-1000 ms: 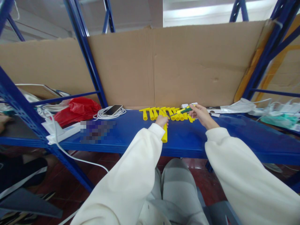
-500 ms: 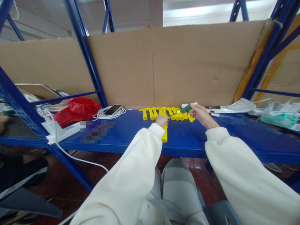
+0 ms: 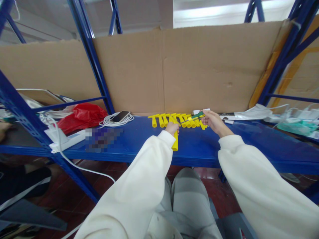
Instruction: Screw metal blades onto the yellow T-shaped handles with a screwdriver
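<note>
My left hand [image 3: 172, 128] is closed around a yellow T-shaped plastic piece [image 3: 175, 143], its tube end pointing toward me. In my right hand [image 3: 211, 120] is a screwdriver [image 3: 197, 116] with a green and yellow handle, gripped by the fingers near the handle's end. The screwdriver's shaft slants down to the left and its tip meets the yellow piece beside my left fingers; the exact contact spot is too small to make out. Behind my hands, several similar yellow pieces [image 3: 154, 122] lie in a row on the blue shelf [image 3: 139, 141].
Left on the shelf are a coiled white cable [image 3: 107, 122], a phone [image 3: 121, 116], a red plastic bag [image 3: 83, 116] and a white power strip [image 3: 72, 137]. Cardboard [image 3: 199, 66] stands along the back. Clear plastic packaging [image 3: 259, 113] lies at the right.
The screwdriver handle has turned slightly in my right fingers, showing more yellow. My left hand and the yellow piece stay in place.
</note>
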`<state>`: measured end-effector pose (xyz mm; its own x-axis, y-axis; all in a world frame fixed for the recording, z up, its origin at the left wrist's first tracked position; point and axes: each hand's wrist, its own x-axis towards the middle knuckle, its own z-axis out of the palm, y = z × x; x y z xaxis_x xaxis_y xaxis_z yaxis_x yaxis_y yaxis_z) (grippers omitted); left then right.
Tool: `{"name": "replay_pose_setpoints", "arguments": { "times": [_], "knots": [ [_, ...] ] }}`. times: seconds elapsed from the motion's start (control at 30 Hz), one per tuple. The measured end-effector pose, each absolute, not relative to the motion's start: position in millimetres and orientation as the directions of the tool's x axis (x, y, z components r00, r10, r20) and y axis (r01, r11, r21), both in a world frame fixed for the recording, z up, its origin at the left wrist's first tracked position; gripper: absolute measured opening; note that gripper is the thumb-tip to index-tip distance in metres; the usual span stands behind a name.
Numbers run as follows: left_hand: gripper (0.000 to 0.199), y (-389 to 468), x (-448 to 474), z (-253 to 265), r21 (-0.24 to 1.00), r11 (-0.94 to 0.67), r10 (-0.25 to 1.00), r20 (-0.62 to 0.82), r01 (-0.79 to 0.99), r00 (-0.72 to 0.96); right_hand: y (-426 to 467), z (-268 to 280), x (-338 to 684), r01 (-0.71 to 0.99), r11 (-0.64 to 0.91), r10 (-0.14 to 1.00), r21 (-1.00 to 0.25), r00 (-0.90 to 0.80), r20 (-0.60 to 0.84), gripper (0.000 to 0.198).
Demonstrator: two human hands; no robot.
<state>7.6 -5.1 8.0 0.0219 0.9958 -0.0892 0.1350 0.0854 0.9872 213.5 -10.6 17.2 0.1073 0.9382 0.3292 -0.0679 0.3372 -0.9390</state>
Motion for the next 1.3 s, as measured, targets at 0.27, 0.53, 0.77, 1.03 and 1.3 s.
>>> {"name": "replay_pose_setpoints", "arguments": {
  "times": [0.27, 0.53, 0.77, 1.03, 1.3],
  "knots": [
    [0.018, -8.5, 8.2, 9.4, 0.988, 0.083, 0.996, -0.086, 0.132, 0.014, -11.2, 18.7, 215.1, -0.115, 0.335, 0.942, -0.935, 0.053, 0.331, 0.035],
    [0.019, -5.6, 7.7, 8.0, 0.988, 0.089, 0.996, -0.091, 0.128, 0.016, -5.7, 13.2, 215.8, 0.017, 0.368, 0.91, -0.93, 0.196, 0.364, 0.044],
    [0.018, -5.3, 7.1, 8.7, 0.986, 0.092, 0.995, -0.097, 0.136, 0.023, -5.6, 13.6, 213.1, 0.041, 0.374, 0.898, -0.926, 0.234, 0.373, 0.051],
    [0.014, -7.4, 7.3, 9.3, 0.983, 0.086, 0.996, -0.089, 0.161, 0.015, -4.2, 11.3, 213.0, 0.061, 0.359, 0.903, -0.931, 0.227, 0.363, 0.051],
    [0.014, -5.6, 7.2, 8.2, 0.986, 0.084, 0.996, -0.084, 0.146, -0.006, -6.0, 12.5, 214.9, 0.029, 0.372, 0.914, -0.928, 0.164, 0.371, 0.046]
  ]
}}
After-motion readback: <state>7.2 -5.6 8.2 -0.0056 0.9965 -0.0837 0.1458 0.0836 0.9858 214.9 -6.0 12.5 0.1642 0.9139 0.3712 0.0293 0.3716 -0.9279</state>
